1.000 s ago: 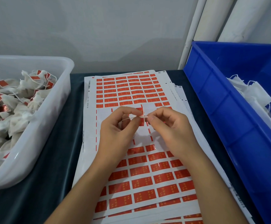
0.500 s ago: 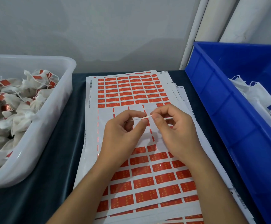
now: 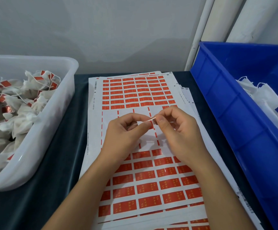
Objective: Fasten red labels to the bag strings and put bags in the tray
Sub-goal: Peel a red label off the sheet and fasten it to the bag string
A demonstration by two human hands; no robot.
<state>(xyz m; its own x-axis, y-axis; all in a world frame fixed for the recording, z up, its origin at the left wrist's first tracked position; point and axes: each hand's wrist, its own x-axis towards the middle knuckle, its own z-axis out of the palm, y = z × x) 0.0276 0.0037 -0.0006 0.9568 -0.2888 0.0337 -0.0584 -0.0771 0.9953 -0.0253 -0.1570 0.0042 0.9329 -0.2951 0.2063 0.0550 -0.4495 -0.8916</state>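
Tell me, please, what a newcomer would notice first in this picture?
Probably the label sheets, rows of red stickers spread down the middle of the dark table. Above them, the left hand and right hand pinch a small label between their fingertips. The clear tray of tagged bags stands at the left, and the blue bin of plain white bags at the right.

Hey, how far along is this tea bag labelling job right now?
Done: the clear tray on the left holds many bags with red labels. In hand: the left hand and right hand pinch one red label between their fingertips above the label sheets; no bag shows with it. Left: unlabelled white bags wait in the blue bin, and many labels remain.
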